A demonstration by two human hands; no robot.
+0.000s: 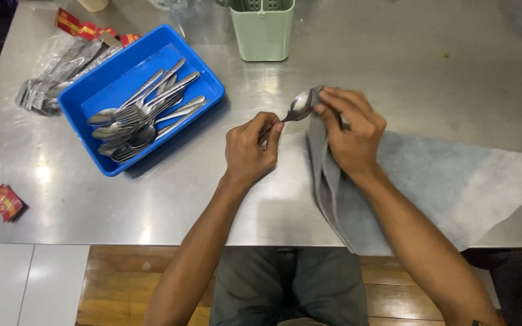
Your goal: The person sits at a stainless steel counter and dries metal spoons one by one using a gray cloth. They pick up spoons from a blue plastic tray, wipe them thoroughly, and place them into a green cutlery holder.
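Left hand (250,148): fingers pinch spoon (297,108) handle; handle mostly hidden.
Right hand (350,130): fingers press grey cloth (442,187) around spoon bowl, above counter (394,72) centre.
Blue tray (86,102), 10 o'clock: heaped spoons and forks, count unclear.
Green holder (262,33), 12 o'clock: top cut off.

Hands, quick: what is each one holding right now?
Left hand: closed on the handle of the spoon.
Right hand: closed, pressing the grey cloth around the spoon's bowl.
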